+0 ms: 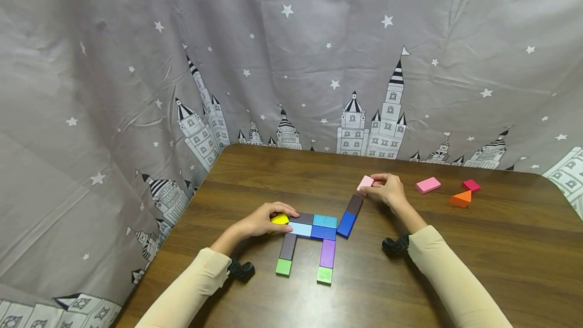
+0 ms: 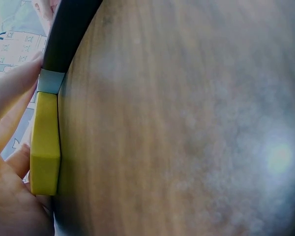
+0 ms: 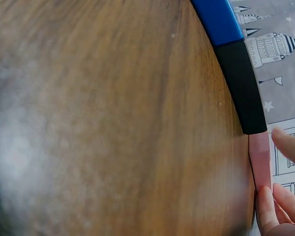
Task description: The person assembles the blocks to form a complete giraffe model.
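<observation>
On the table, flat blocks form a figure. My left hand (image 1: 264,220) rests over its left end, thumb at the light blue block (image 1: 300,230) and fingertips at a dark brown block (image 1: 304,218). Beneath that hand lies a yellow block (image 1: 280,219), seen edge-on in the left wrist view as a yellow block (image 2: 45,142). My right hand (image 1: 387,188) pinches a light pink block (image 1: 365,182) at the upper end of a slanted row, against another dark brown block (image 1: 355,204). Below this comes a blue block (image 1: 346,224). The right wrist view shows the pink block (image 3: 260,160) touching the dark one.
To the right lie a pink block (image 1: 428,185), an orange triangular block (image 1: 461,198) and a crimson block (image 1: 471,185). A purple block (image 1: 327,253) and a green block (image 1: 325,275) extend toward me. Behind the table (image 1: 387,287) hangs a grey curtain (image 1: 291,65).
</observation>
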{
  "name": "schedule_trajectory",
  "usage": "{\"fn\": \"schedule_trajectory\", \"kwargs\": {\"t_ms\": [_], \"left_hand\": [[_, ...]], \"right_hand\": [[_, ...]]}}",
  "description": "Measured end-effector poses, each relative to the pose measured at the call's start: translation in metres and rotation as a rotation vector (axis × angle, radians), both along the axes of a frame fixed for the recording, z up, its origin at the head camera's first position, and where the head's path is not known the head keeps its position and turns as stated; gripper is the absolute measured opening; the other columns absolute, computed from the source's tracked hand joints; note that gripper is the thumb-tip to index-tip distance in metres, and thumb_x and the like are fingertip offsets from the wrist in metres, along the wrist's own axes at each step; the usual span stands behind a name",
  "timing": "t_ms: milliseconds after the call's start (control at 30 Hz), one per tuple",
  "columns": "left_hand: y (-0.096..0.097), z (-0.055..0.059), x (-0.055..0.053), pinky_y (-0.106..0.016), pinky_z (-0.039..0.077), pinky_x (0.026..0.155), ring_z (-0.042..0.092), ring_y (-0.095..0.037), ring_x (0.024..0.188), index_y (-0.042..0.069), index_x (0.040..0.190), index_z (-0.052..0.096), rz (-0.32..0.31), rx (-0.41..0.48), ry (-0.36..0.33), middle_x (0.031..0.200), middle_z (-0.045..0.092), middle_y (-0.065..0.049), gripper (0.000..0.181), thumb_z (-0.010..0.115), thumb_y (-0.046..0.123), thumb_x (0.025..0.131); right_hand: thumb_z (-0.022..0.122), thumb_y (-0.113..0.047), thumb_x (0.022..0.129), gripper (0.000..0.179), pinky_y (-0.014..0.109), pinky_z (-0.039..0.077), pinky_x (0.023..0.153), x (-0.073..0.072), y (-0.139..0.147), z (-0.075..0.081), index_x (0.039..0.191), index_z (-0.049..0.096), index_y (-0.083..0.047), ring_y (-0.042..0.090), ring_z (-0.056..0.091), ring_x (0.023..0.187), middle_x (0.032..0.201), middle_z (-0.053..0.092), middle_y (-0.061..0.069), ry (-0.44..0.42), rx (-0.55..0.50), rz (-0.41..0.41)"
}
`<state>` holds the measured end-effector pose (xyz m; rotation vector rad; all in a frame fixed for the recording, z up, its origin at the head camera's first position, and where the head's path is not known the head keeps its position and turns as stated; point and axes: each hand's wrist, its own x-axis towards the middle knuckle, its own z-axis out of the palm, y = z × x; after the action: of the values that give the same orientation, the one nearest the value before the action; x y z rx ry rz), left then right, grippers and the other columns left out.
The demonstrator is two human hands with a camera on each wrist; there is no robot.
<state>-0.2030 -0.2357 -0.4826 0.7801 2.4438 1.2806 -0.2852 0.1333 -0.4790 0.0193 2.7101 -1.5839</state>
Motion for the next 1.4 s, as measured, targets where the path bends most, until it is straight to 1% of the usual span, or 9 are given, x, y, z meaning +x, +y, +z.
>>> {"fn": "schedule_trajectory", "kwargs": {"t_ms": [100,233,567,867,1067,1200,1400], "left_hand": [[-0.0001,0.0002,0.0001,-0.031,0.044,0.093,0.054,-0.023,0.121,0.010,0.122,0.072,-0.001,0.001,0.004,0.128,0.064,-0.003,0.035,0.078,0.018,0.088],[-0.0001,-0.0006,-0.0001,-0.033,0.043,0.094,0.054,-0.023,0.121,0.011,0.122,0.072,0.000,0.003,0.001,0.128,0.064,-0.002,0.035,0.078,0.018,0.089],[-0.0002,-0.0011,0.0007,-0.035,0.043,0.099,0.054,-0.022,0.122,0.010,0.122,0.072,0.001,0.000,0.005,0.127,0.065,-0.002,0.035,0.079,0.015,0.087],[0.0004,0.0001,0.0018,-0.037,0.042,0.100,0.054,-0.023,0.122,0.010,0.122,0.072,-0.003,0.004,0.013,0.127,0.065,-0.002,0.035,0.079,0.016,0.087],[0.0002,0.0003,0.0015,-0.036,0.042,0.099,0.054,-0.023,0.122,0.009,0.122,0.072,-0.007,0.007,0.016,0.127,0.065,-0.002,0.036,0.079,0.016,0.087],[0.0001,0.0017,0.0021,-0.035,0.043,0.098,0.054,-0.024,0.121,0.008,0.122,0.071,-0.013,0.009,0.023,0.127,0.065,-0.004,0.036,0.078,0.017,0.088],[0.0001,0.0008,0.0014,-0.036,0.043,0.099,0.054,-0.025,0.121,0.008,0.122,0.071,-0.015,0.007,0.032,0.127,0.065,-0.005,0.035,0.078,0.017,0.089]], "right_hand": [[0.085,-0.007,0.078,0.048,0.012,0.047,0.063,0.0002,-0.0008,-0.0003,0.116,0.065,0.015,0.004,0.064,0.078,0.103,0.071,0.026,0.012,-0.039,0.010],[0.084,-0.003,0.077,0.046,0.012,0.048,0.063,0.0007,-0.0018,-0.0008,0.114,0.066,0.015,-0.001,0.061,0.074,0.102,0.071,0.026,0.004,-0.073,0.015],[0.085,-0.003,0.077,0.046,0.012,0.049,0.063,0.0020,-0.0030,-0.0021,0.114,0.066,0.015,0.003,0.065,0.077,0.101,0.071,0.026,0.002,-0.084,0.021],[0.086,-0.002,0.076,0.046,0.013,0.049,0.063,0.0019,-0.0034,-0.0024,0.114,0.066,0.015,0.001,0.064,0.075,0.099,0.072,0.025,-0.015,-0.098,0.026],[0.086,-0.003,0.075,0.046,0.012,0.048,0.064,0.0017,-0.0030,-0.0025,0.114,0.067,0.014,0.000,0.063,0.074,0.098,0.072,0.024,-0.008,-0.087,0.032],[0.086,-0.003,0.075,0.046,0.012,0.048,0.064,0.0017,-0.0030,-0.0027,0.113,0.067,0.014,-0.001,0.061,0.074,0.099,0.072,0.023,0.001,-0.075,0.039],[0.087,-0.003,0.074,0.047,0.012,0.048,0.065,0.0018,-0.0032,-0.0027,0.113,0.067,0.014,-0.001,0.062,0.074,0.098,0.072,0.023,0.005,-0.080,0.045]]}}
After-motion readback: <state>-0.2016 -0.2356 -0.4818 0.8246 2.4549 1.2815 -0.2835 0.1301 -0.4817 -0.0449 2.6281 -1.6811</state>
